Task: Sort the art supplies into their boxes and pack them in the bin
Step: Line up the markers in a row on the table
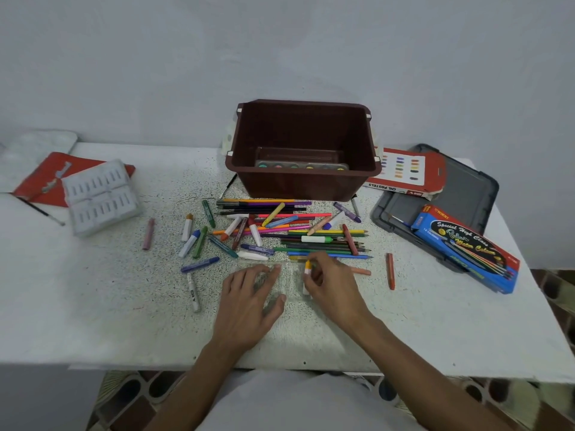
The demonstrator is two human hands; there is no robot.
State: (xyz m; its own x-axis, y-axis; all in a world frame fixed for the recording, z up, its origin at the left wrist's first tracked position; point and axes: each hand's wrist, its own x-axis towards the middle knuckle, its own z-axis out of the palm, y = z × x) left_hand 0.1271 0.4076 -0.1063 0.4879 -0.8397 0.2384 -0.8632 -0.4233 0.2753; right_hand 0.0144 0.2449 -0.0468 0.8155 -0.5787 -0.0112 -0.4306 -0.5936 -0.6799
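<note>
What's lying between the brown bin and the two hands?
A jumbled pile of coloured pencils and crayons on the table, seen in the head view.

A single wide-angle view looks from the person's head, forward and steeply down onto the speckled white counter. The dark brown rectangular plastic bin sits mid-frame. A pale wall rises behind the bin, and the left hand and right hand lie close in front of it.

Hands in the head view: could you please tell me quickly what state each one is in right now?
Left hand: open, fingers spread on the clear tray.
Right hand: closed, pinching a yellow-tipped crayon.
</note>
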